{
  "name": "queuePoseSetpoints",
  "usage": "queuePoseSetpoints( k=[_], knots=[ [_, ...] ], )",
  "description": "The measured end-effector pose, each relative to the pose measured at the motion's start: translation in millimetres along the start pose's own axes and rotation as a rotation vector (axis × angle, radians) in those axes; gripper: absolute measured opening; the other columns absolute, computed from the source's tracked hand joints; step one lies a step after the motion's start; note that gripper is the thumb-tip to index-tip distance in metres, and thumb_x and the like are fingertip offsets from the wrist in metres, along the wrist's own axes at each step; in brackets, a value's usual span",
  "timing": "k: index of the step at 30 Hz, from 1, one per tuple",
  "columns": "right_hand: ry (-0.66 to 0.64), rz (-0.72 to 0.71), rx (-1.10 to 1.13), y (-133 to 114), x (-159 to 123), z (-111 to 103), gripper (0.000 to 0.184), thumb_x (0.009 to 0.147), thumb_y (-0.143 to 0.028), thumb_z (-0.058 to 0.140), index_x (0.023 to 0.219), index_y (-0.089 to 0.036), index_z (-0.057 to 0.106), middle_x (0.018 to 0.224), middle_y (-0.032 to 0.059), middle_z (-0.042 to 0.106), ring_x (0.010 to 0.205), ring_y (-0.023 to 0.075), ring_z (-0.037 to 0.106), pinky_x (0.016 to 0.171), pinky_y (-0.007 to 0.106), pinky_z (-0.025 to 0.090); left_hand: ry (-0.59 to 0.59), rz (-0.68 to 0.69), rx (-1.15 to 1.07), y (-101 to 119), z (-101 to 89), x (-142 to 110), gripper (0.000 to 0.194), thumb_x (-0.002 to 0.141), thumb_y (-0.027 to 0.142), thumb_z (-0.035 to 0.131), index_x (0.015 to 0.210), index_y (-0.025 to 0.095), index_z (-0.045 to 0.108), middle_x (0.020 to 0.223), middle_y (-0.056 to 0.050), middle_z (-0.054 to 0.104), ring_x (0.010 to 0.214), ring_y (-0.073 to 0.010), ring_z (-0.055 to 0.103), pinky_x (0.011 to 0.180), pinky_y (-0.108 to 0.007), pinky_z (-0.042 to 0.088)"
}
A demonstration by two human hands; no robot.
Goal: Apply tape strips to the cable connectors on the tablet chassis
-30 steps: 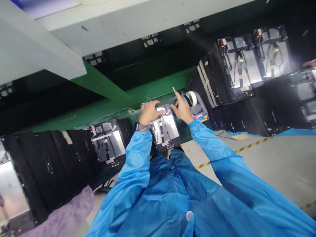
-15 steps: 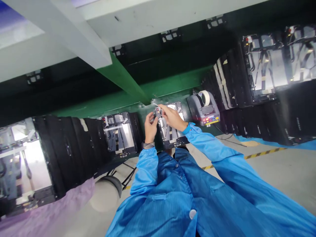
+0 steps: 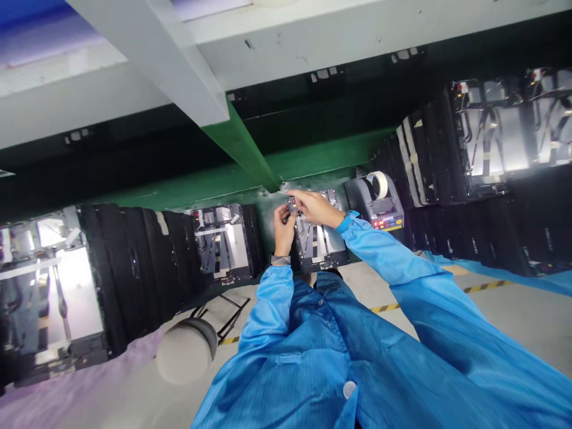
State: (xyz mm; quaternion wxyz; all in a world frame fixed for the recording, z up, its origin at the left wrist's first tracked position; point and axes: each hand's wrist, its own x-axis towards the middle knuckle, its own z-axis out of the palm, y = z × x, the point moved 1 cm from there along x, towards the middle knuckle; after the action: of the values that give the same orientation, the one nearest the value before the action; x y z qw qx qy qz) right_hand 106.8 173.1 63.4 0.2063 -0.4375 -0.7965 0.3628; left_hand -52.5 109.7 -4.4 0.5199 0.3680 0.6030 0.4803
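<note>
A flat black-framed electronic panel unit [image 3: 319,238] with silvery plates and dark cables lies on the green bench in front of me. My left hand [image 3: 285,229] is at its upper left corner, thumb and curled fingers closed about a small dark part [image 3: 292,205] there. From the right, my right hand [image 3: 318,208] reaches over the unit's top edge. Its fingers are pinched together by the same part, and a thin pale strip [image 3: 282,192] sticks out past the index fingertip. The exact contact of the fingertips is too small to make out.
A grey tape dispenser [image 3: 379,202] carrying a white tape roll stands just right of the unit. Stacked black panel units [image 3: 221,244] line the left, with more [image 3: 496,137] at right. A green post [image 3: 250,146] rises behind my hands. A round stool [image 3: 184,354] stands below left.
The view has shifted, so the scene sits a little further right. My left fingers have closed in on the small corner part, and the right hand's fingers have come down nearer to it.
</note>
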Motion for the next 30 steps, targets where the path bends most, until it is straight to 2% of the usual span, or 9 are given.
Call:
queuePoseSetpoints(
  k=[3,5,8,10,12,14,18,27,30],
  knots=[
    [0.037,0.073,0.066,-2.5,-6.0,-3.7,0.067,0.087,-0.001,0.052,0.151,-0.018,0.055,0.108,0.0075,0.072,0.094,0.0217,0.064,0.088,0.034,0.050,-0.005,-0.007,-0.017,-3.2,-1.7,3.3,0.045,0.088,0.040,0.081,0.124,0.024,0.059,0.130,-0.010,0.069,0.124,-0.0243,0.068,0.115,-0.046,0.049],
    [0.156,0.145,0.216,-10.4,-13.9,-5.4,0.062,0.087,-0.005,0.058,0.147,-0.019,0.058,0.107,0.0065,0.071,0.090,0.0204,0.062,0.086,0.034,0.050,-0.016,-0.011,-0.016,-4.6,-3.4,4.6,0.044,0.087,0.038,0.081,0.123,0.025,0.059,0.130,-0.009,0.069,0.123,-0.0230,0.068,0.113,-0.044,0.051],
    [0.338,0.310,0.721,-31.5,-32.2,1.7,0.053,0.090,-0.021,0.068,0.142,-0.023,0.061,0.099,0.0025,0.071,0.074,0.0159,0.057,0.071,0.030,0.048,-0.023,-0.021,-0.017,-5.1,-5.2,5.5,0.042,0.086,0.034,0.082,0.121,0.025,0.060,0.131,-0.008,0.068,0.123,-0.0226,0.068,0.110,-0.042,0.052],
    [0.389,0.427,1.125,-48.3,-45.8,15.4,0.050,0.089,-0.030,0.074,0.137,-0.024,0.063,0.093,0.0009,0.072,0.068,0.0140,0.055,0.063,0.028,0.044,-0.017,-0.024,-0.012,-4.0,-5.4,5.5,0.042,0.086,0.031,0.081,0.122,0.025,0.059,0.132,-0.008,0.068,0.124,-0.0228,0.067,0.109,-0.042,0.053],
    [0.424,0.520,1.422,-62.3,-56.8,32.7,0.047,0.084,-0.030,0.078,0.129,-0.022,0.067,0.091,0.0013,0.073,0.067,0.0136,0.056,0.061,0.027,0.043,-0.014,-0.016,-0.002,-2.0,-5.1,5.2,0.042,0.086,0.028,0.079,0.124,0.026,0.059,0.134,-0.008,0.067,0.125,-0.0228,0.067,0.108,-0.041,0.054],
    [0.473,0.584,1.583,-69.7,-62.9,48.1,0.046,0.079,-0.026,0.080,0.124,-0.021,0.070,0.090,0.0019,0.075,0.067,0.0136,0.058,0.061,0.027,0.044,-0.022,-0.001,0.001,0.2,-4.6,4.6,0.041,0.088,0.026,0.075,0.126,0.026,0.059,0.137,-0.008,0.066,0.127,-0.0225,0.066,0.107,-0.039,0.055],
    [0.514,0.611,1.680,-67.6,-62.6,61.4,0.044,0.078,-0.022,0.078,0.122,-0.021,0.071,0.089,0.0027,0.076,0.066,0.0141,0.059,0.060,0.028,0.045,-0.040,0.027,0.014,3.1,-4.2,3.6,0.040,0.091,0.026,0.073,0.128,0.028,0.059,0.139,-0.008,0.065,0.129,-0.0223,0.066,0.106,-0.038,0.057],
    [0.515,0.596,1.717,-58.6,-56.4,58.4,0.036,0.084,-0.021,0.074,0.119,-0.018,0.072,0.088,0.0048,0.077,0.067,0.0149,0.062,0.064,0.029,0.046,-0.017,0.085,0.105,11.0,-3.3,3.1,0.055,0.090,0.021,0.072,0.140,0.032,0.053,0.154,-0.008,0.053,0.139,-0.0243,0.059,0.114,-0.041,0.053],
    [0.513,0.591,1.739,-58.3,-55.4,57.8,0.033,0.085,-0.021,0.074,0.118,-0.018,0.072,0.088,0.0049,0.077,0.068,0.0154,0.062,0.064,0.029,0.046,-0.032,0.136,0.152,13.3,-4.8,3.1,0.050,0.089,0.021,0.072,0.137,0.032,0.058,0.157,-0.009,0.047,0.141,-0.0261,0.057,0.115,-0.043,0.052]
  ],
)
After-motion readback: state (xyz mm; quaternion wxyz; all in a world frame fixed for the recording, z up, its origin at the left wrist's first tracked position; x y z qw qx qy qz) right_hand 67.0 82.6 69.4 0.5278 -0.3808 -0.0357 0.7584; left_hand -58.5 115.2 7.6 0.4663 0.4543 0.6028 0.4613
